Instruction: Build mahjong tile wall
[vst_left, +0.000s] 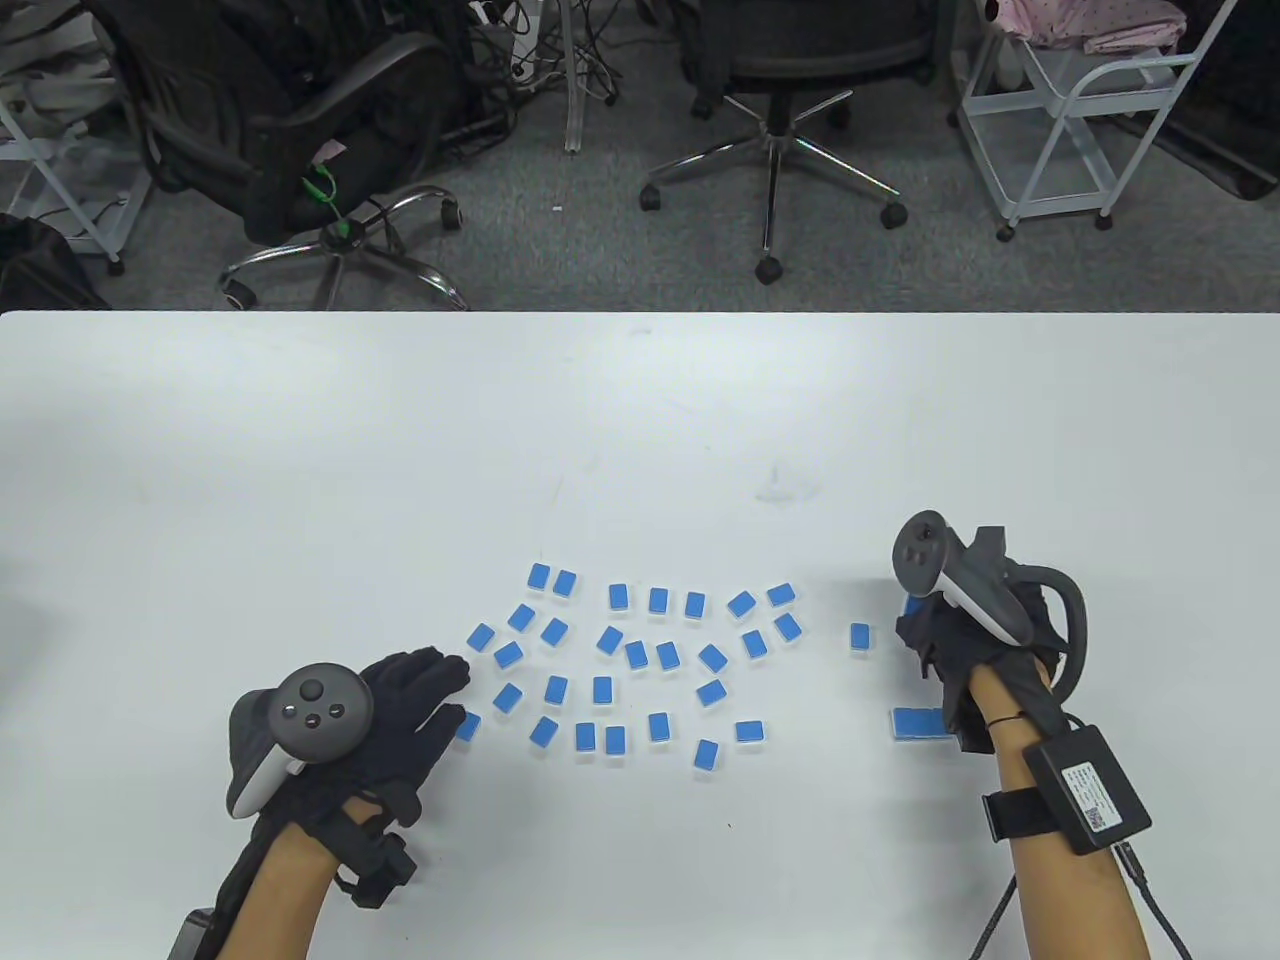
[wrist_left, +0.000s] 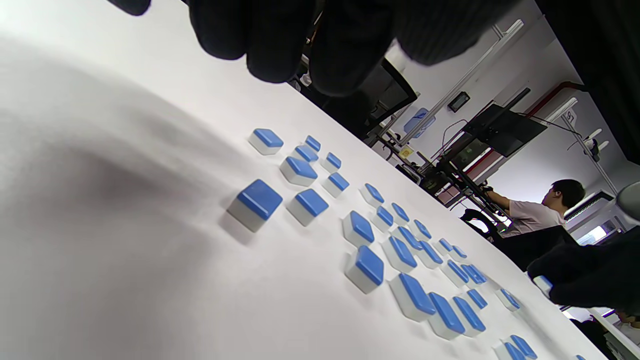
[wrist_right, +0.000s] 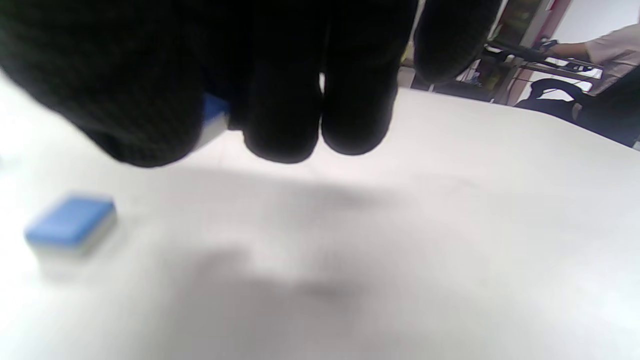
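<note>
The right hand (vst_left: 960, 640) curls round a blue-backed tile (wrist_right: 212, 117), pinching it above the counter (vst_left: 640, 420). Toward the person from it, nearly under the wrist, lies the short started row (vst_left: 920, 724), its long axis running left to right. The right hand is far nearer. The left hand (vst_left: 400, 700) lies spread, fingers straight, at the scattered tiles' (vst_left: 640, 655) left edge.
</note>
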